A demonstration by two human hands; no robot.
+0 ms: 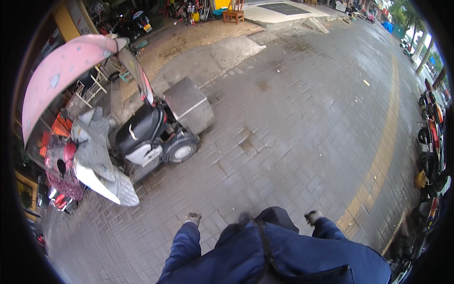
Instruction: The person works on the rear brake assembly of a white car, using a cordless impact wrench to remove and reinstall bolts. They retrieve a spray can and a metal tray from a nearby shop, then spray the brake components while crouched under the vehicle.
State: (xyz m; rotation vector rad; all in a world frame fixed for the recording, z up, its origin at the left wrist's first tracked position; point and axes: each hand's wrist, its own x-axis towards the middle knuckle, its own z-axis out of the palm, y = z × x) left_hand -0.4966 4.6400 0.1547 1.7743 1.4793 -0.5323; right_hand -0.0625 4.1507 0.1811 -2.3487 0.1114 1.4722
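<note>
Both gloved: left hand [193,218] and right hand [312,217] over wet grey paving bricks [293,123], right of scooter [142,137]; grips too small to tell.

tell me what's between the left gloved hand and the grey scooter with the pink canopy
Only bare wet grey paving bricks lie between the left gloved hand and the grey scooter with the pink canopy, as the head view shows.

Pink canopy [61,71], grey paving [293,123]

Dark blue padded jacket [283,255] — long sleeves, black zipper; grey gloves on hands.
</note>
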